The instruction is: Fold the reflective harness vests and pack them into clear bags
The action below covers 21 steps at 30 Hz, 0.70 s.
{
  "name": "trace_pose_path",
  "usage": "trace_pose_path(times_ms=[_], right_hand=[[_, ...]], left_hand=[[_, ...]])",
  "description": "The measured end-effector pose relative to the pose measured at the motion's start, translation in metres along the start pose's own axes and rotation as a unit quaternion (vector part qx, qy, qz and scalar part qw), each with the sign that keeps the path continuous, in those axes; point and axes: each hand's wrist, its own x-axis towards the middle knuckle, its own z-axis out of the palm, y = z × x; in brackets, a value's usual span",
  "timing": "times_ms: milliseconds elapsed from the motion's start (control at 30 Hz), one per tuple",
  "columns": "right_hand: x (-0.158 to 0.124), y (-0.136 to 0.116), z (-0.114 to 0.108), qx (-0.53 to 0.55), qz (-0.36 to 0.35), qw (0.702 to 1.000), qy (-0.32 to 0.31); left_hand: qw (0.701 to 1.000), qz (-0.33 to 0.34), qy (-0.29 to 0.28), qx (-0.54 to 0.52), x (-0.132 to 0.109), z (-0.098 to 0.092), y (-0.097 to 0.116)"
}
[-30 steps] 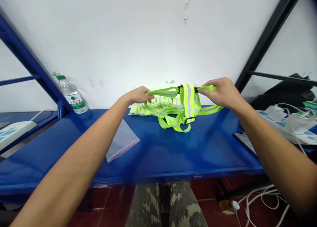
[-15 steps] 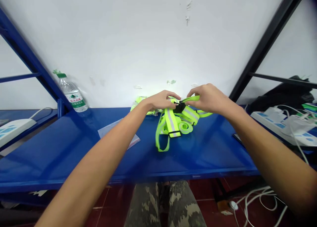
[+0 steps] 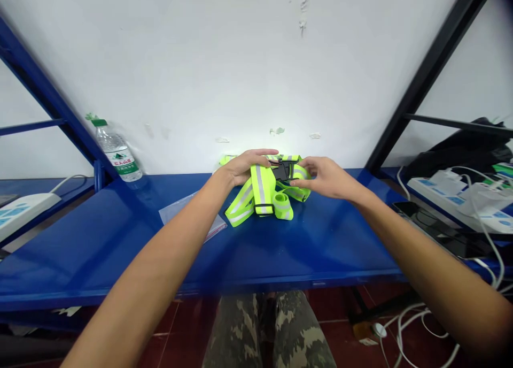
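Note:
A neon-yellow reflective strap harness [image 3: 262, 194] with grey stripes and a black buckle [image 3: 284, 170] is bunched up just above the blue metal shelf [image 3: 312, 245], near the white wall. My left hand [image 3: 240, 167] grips its left side, fingers curled over the top of the straps. My right hand [image 3: 326, 176] pinches the straps beside the buckle from the right. More neon straps lie behind the bundle against the wall, mostly hidden.
A clear zip bag [image 3: 188, 218] lies flat left of the harness. A water bottle [image 3: 117, 153] stands at the back left. A white power strip [image 3: 24, 210] sits far left. Power strips, cables [image 3: 460, 194] and a black bag [image 3: 460, 151] crowd the right shelf.
My hands came together from holding the harness stretched wide in the air. The straps are now folded into a compact bundle and lowered toward the shelf.

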Motion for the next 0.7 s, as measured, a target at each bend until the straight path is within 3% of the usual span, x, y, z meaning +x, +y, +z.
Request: trace_pose_path(times_ms=[133, 300, 433, 567, 633, 700], right_hand=[[0.008, 0.012, -0.008, 0.090, 0.016, 0.996, 0.021], [0.009, 0.017, -0.030, 0.132, 0.013, 0.991, 0.027], [0.006, 0.015, -0.044, 0.102, 0.028, 0.992, 0.069], [0.008, 0.007, -0.046, 0.068, 0.051, 0.990, 0.111], [0.010, 0.003, -0.043, 0.063, 0.053, 0.989, 0.120], [0.012, -0.002, -0.039, 0.074, 0.046, 0.989, 0.123]], left_hand=[[0.995, -0.038, -0.022, 0.093, -0.005, -0.009, 0.001], [0.958, -0.111, 0.052, 0.258, -0.007, -0.029, 0.001], [0.938, -0.100, 0.151, 0.294, -0.010, -0.040, 0.005], [0.904, 0.008, 0.249, 0.349, -0.011, -0.016, 0.006], [0.904, 0.064, 0.226, 0.358, -0.008, 0.006, -0.002], [0.899, 0.064, 0.165, 0.401, -0.003, 0.024, -0.014]])
